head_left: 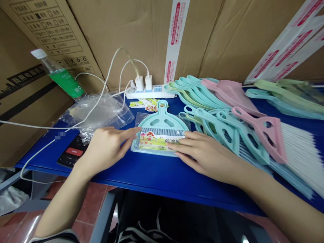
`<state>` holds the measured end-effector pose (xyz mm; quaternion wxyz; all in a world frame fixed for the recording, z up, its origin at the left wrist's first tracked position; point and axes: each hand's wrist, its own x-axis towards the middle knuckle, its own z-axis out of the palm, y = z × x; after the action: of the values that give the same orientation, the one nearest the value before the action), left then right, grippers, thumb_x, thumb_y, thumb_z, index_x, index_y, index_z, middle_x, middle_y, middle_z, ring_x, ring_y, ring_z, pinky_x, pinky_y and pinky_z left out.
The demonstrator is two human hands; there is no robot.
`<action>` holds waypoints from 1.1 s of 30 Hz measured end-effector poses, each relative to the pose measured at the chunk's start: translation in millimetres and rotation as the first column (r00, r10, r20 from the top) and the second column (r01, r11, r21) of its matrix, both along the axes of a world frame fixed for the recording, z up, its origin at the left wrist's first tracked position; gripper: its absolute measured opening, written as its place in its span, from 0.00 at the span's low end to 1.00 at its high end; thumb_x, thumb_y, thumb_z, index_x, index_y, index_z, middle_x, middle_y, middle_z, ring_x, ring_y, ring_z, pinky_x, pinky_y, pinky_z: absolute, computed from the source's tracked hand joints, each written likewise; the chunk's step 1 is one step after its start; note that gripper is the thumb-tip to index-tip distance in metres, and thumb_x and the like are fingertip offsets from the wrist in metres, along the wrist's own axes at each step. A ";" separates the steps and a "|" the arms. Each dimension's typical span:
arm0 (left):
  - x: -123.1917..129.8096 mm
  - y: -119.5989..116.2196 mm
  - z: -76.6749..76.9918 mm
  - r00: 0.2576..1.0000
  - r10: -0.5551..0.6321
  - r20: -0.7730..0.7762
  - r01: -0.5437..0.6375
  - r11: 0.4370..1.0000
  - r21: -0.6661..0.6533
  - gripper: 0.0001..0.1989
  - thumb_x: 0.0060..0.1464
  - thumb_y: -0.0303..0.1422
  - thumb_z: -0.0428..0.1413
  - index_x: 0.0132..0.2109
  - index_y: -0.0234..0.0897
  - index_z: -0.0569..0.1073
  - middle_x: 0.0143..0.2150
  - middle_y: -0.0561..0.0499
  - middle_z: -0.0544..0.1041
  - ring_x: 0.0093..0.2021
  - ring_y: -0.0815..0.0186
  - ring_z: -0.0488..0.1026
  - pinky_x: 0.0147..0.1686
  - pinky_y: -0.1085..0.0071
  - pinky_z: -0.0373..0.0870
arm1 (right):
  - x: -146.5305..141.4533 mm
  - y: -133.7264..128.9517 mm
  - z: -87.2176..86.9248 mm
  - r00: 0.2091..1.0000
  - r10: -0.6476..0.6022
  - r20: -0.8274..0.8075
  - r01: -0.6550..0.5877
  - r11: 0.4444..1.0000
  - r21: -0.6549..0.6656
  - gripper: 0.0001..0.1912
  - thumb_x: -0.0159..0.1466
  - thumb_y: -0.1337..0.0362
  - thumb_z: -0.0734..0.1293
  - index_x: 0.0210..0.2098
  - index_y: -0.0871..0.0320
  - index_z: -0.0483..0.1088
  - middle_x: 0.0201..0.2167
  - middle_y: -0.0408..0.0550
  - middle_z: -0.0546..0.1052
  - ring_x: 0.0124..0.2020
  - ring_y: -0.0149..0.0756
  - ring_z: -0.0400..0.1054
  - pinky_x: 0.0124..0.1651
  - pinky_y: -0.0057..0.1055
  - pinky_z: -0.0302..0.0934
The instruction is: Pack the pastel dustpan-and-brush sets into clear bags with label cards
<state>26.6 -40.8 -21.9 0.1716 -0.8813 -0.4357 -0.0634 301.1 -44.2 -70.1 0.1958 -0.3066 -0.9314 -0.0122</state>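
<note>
A light-blue dustpan and brush set lies on the blue table, handle pointing away from me. Clear plastic film wraps its lower part, and a printed label card with mushrooms rests over the bristles. My left hand is at the set's left edge, index finger and thumb closed on the film there, other fingers curled under. Flat across the right part of the card lies my right hand, its fingers stretched out and touching the film.
Loose brushes and dustpans in blue, green and pink lie at the right. Behind are label cards and a power strip with white cables. Plastic bags, a phone and a bottle occupy the left.
</note>
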 end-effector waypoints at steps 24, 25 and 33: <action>13.9 -2.7 -2.3 0.936 -0.025 -0.350 0.022 1.000 -0.013 0.24 0.60 0.27 0.50 0.63 0.33 0.68 0.19 0.55 0.74 0.18 0.65 0.71 0.18 0.71 0.59 | -0.4 0.0 -3.5 1.000 0.010 -0.005 -0.010 1.000 0.004 0.17 0.69 0.69 0.60 0.52 0.58 0.76 0.36 0.49 0.83 0.37 0.41 0.70 0.40 0.39 0.67; 16.1 -1.5 -1.7 0.944 -0.024 -0.330 0.028 1.000 0.008 0.23 0.60 0.27 0.49 0.62 0.33 0.69 0.19 0.55 0.74 0.18 0.65 0.72 0.18 0.71 0.59 | -0.7 0.0 -3.2 1.000 0.005 -0.005 -0.005 1.000 -0.007 0.17 0.69 0.69 0.60 0.52 0.57 0.76 0.36 0.49 0.83 0.37 0.41 0.70 0.40 0.39 0.67; 39.2 4.2 -11.9 0.916 -0.387 -0.107 0.385 0.922 -0.043 0.21 0.59 0.22 0.50 0.59 0.31 0.69 0.37 0.51 0.83 0.30 0.65 0.79 0.26 0.70 0.71 | 0.5 1.0 -2.6 1.000 0.012 -0.026 -0.013 1.000 -0.010 0.16 0.69 0.68 0.60 0.47 0.59 0.78 0.35 0.49 0.83 0.35 0.41 0.69 0.39 0.39 0.66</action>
<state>65.8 -36.6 -33.8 0.1712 -0.9538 -0.2434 -0.0413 301.6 -43.2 -72.7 0.2064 -0.3020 -0.9307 -0.0024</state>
